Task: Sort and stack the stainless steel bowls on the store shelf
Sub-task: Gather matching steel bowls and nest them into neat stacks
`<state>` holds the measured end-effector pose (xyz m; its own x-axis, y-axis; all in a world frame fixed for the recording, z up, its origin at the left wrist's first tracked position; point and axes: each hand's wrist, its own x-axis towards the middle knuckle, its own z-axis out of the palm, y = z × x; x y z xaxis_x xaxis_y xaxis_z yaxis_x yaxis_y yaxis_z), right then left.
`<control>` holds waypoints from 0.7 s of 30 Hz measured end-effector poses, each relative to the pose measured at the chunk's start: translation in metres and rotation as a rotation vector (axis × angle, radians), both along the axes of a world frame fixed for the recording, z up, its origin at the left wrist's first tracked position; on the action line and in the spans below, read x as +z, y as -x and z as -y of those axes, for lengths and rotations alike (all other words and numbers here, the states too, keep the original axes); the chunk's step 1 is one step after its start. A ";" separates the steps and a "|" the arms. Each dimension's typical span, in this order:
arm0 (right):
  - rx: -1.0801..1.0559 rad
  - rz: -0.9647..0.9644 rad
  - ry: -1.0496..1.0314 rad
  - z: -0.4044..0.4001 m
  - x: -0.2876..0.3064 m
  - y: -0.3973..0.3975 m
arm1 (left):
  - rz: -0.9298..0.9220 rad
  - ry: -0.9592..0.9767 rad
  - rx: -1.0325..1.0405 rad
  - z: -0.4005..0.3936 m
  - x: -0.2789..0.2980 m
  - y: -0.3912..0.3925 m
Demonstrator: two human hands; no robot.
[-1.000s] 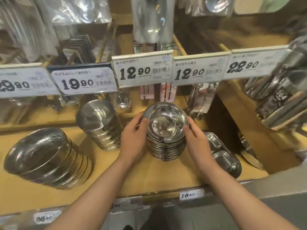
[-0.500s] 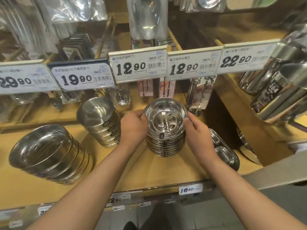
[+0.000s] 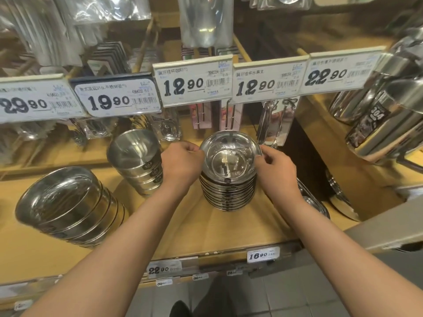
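Note:
A stack of several shallow steel bowls (image 3: pixel 229 179) stands on the wooden shelf (image 3: pixel 229 229) in the middle of the view. My left hand (image 3: pixel 180 163) pinches the left rim of the top bowl, fingers curled. My right hand (image 3: pixel 275 170) pinches the right rim of that same bowl. Left of them a stack of deeper steel bowls (image 3: pixel 137 159) leans, with black 304 labels. A stack of wide steel bowls (image 3: pixel 66 204) lies tilted at the far left.
Price tags (image 3: pixel 194 82) hang on a rail right above the bowls. Packaged utensils (image 3: pixel 277 120) dangle behind the stack. Divided steel trays (image 3: pixel 315 207) and flat plates (image 3: pixel 341 197) lie at the right; steel pots (image 3: pixel 384 124) fill the right shelf.
Both hands slid up from the sides of the stack to the top bowl's rim, fingers now curled on it. The stack itself has stayed in place.

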<state>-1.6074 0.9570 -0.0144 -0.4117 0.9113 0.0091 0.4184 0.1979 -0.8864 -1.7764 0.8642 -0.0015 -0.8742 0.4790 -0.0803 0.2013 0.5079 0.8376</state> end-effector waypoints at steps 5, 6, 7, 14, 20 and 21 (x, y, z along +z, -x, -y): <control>-0.027 -0.030 0.061 -0.001 0.002 -0.002 | 0.027 0.045 -0.004 0.003 -0.004 0.002; -0.032 -0.035 0.058 0.000 0.003 -0.002 | 0.032 0.035 -0.008 0.004 -0.005 0.002; -0.036 -0.036 0.053 0.000 0.003 -0.002 | 0.039 0.018 -0.017 0.005 -0.006 0.002; 0.024 -0.091 0.081 0.008 -0.005 -0.009 | -0.031 -0.146 -0.148 0.025 -0.025 -0.008; -0.014 -0.132 0.028 0.012 -0.012 -0.009 | -0.126 -0.178 -0.169 0.028 -0.033 -0.016; -0.014 -0.142 0.024 0.011 -0.011 -0.008 | -0.139 -0.174 -0.165 0.027 -0.033 -0.016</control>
